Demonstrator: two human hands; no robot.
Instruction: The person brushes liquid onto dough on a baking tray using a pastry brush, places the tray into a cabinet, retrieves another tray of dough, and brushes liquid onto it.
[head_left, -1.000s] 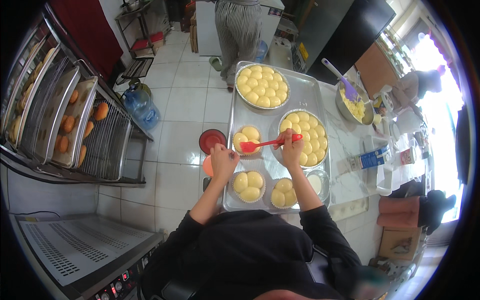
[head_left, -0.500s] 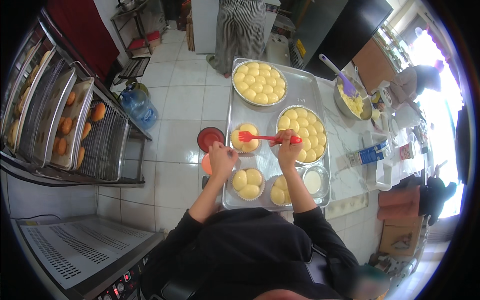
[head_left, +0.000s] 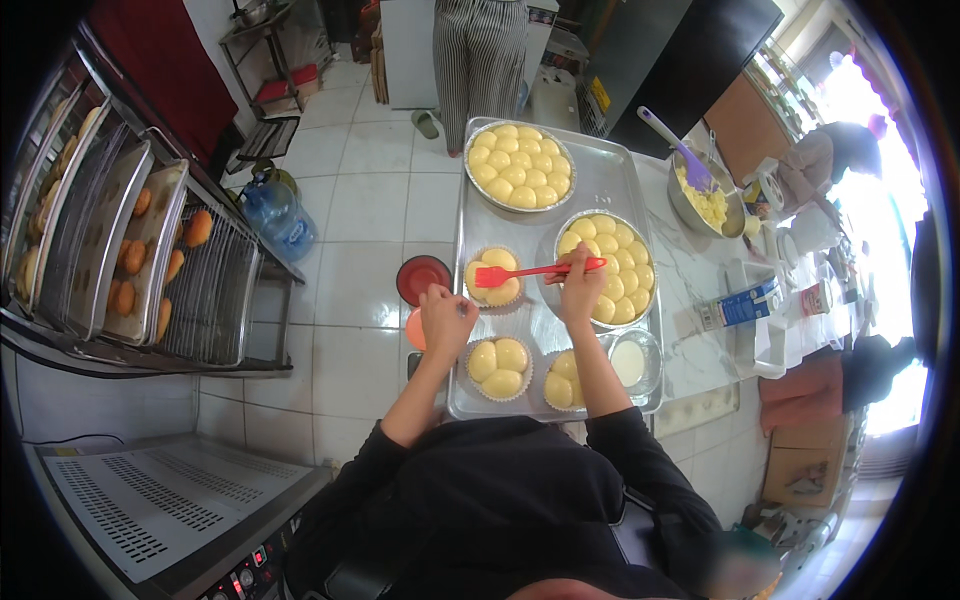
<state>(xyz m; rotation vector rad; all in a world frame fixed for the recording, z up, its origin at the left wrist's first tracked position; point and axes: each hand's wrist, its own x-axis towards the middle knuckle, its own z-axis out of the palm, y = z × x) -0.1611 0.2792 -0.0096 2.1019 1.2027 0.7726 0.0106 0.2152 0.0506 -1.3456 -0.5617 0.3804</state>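
A red pastry brush [head_left: 530,271] is gripped by my right hand [head_left: 577,285]; its bristles rest on or just over a small cluster of glossy dough balls [head_left: 497,297] in a fluted paper cup. Beside that cup, at the left rim of the metal tray [head_left: 612,180], my left hand [head_left: 447,320] is closed with bent fingers, and what it holds, if anything, cannot be made out. Two more small clusters, one near left [head_left: 498,368] and one partly behind my right forearm [head_left: 563,380], sit closer to me. A clear bowl of pale liquid [head_left: 628,364] stands at the near right corner.
Two round foil pans of dough balls, a far one [head_left: 520,168] and a right one [head_left: 607,232], share the tray. Right of it stands a metal bowl [head_left: 712,222] with a purple spatula [head_left: 690,160]. A rack of baked goods [head_left: 150,240] is at left. A person [head_left: 482,60] stands beyond.
The brush has tilted: its handle end is higher and a little further right, while the bristles stay at the same cluster. My left hand has hardly moved.
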